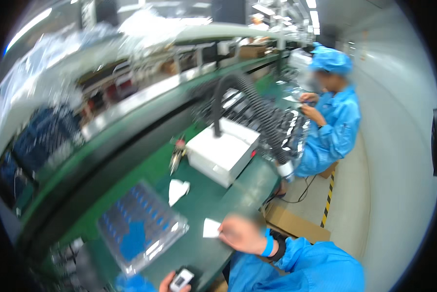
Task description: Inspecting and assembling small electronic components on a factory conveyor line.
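Observation:
My left hand [167, 283] is at the lower edge, its fingers closed round a small white device [182, 279] with a dark window and dark sides. My right hand [243, 234], wearing a blue band and a black strap at the wrist, is over the table's near edge. Its fingertips pinch a small white card or paper slip [210, 228]; motion blur smears the back of this hand. Left of it lies a clear plastic tray [169, 232] with rows of small blue pieces and a blue patch in one corner.
On the green table [206, 197] stands a white box [222, 155] with a ribbed black hose [260, 114]. Nearby lie a crumpled white paper [178, 191] and a blurred metal tool [176, 156]. A co-worker in blue [333, 117] sits farther along; a cardboard box [296, 225] is on the floor.

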`<act>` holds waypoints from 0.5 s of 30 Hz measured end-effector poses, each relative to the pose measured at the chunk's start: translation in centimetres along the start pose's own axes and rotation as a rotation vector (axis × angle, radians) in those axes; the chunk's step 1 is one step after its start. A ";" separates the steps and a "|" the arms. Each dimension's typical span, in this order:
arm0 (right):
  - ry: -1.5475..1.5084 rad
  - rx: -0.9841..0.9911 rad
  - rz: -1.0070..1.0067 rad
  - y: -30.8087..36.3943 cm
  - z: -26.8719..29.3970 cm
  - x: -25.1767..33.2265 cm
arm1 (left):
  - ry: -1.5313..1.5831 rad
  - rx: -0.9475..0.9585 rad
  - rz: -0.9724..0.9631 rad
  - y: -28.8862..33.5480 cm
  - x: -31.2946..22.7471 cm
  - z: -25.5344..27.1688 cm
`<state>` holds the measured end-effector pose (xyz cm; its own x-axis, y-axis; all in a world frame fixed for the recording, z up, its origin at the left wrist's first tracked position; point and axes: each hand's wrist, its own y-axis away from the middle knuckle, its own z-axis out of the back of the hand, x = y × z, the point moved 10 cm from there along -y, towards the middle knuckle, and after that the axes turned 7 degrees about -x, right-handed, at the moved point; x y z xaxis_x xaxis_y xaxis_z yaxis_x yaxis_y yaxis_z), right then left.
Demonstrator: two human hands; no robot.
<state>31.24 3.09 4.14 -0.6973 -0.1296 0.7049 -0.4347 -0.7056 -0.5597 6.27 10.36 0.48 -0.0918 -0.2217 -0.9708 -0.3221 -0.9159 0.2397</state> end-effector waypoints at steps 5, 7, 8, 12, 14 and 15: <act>0.017 0.035 0.008 0.3 0.7 1.0 | -0.165 -0.015 -0.193 -1.7 3.6 2.7; -0.009 0.037 -0.005 0.3 1.3 0.4 | -0.173 -0.002 -0.213 -2.0 3.1 1.9; 0.014 0.066 -0.018 0.6 0.9 -0.3 | -0.174 0.000 -0.214 -2.0 2.9 1.6; 0.017 0.115 -0.062 1.1 0.6 -1.0 | -0.157 -0.003 -0.195 -1.3 1.4 0.1; 0.003 0.105 -0.049 1.5 1.0 -1.0 | -0.152 0.014 -0.159 -0.8 1.0 -0.6; 0.017 0.128 -0.017 1.7 0.9 -0.6 | -0.159 0.012 -0.156 -0.6 1.4 -0.2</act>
<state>31.38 1.35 3.14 -0.7005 -0.1061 0.7057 -0.3711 -0.7906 -0.4872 6.56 10.58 -1.00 -0.1871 -0.0216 -0.9821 -0.3553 -0.9306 0.0881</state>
